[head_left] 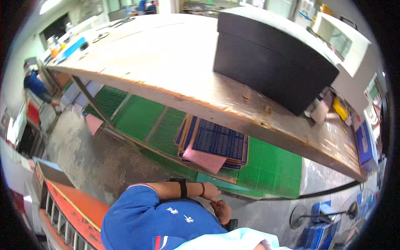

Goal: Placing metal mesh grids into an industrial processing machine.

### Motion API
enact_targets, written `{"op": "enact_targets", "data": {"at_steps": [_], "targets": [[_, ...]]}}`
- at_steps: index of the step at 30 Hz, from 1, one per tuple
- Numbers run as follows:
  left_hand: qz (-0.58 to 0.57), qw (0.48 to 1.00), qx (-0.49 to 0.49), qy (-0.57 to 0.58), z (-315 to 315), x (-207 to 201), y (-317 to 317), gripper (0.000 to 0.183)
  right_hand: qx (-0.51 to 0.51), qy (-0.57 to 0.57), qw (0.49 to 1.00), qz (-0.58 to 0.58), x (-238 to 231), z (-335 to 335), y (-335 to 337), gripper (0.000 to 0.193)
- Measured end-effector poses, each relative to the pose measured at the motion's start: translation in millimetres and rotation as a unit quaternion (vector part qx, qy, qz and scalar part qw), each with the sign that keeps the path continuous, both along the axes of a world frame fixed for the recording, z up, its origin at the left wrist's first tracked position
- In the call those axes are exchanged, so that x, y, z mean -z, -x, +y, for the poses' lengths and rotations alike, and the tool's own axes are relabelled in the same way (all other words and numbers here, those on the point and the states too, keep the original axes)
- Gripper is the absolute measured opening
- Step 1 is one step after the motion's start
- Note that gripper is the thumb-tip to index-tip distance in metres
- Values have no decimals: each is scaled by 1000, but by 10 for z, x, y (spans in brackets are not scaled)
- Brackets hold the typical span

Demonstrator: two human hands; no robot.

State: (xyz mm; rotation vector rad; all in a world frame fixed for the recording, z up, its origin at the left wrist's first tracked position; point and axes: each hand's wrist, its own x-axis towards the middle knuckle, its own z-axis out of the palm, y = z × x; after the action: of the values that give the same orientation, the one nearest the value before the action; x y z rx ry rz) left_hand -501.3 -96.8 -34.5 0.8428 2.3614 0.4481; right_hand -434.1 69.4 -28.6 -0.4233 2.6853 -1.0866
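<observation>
My two hands come close together in front of my blue shirt (175, 214), below the front edge of a workbench. My left hand (211, 191) reaches across from the left, with a dark strap and a thin red band on its wrist; its fingers look curled. Just below it, my right hand (222, 210) is bent inward, fingers closed, a dark band at its wrist. The fingertips of both nearly meet. Anything between them is too small or hidden to make out. Nearest to the hands is the lower shelf with green matting (271, 166).
A large black box (271, 58) stands on the wooden bench (166, 87). Under it lie stacked blue printed flat sheets (218, 139) and a pink paper (204, 158). An orange panel (75, 202) is at lower left, blue boxes (318, 233) at lower right. Another person (36, 85) stands far left.
</observation>
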Motion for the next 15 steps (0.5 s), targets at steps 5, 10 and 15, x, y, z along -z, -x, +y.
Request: {"op": "enact_targets", "data": {"at_steps": [5,10,15], "targets": [[-6,997,-76,12,-470,66,-55,54,-189,-53,980,5,7,-373,362,28],[22,996,-83,14,-803,42,-35,60,-210,-87,974,-10,-62,-658,441,29],[188,966,-140,-105,-894,-130,-9,57,-187,-117,975,28,-167,-870,596,25]]}}
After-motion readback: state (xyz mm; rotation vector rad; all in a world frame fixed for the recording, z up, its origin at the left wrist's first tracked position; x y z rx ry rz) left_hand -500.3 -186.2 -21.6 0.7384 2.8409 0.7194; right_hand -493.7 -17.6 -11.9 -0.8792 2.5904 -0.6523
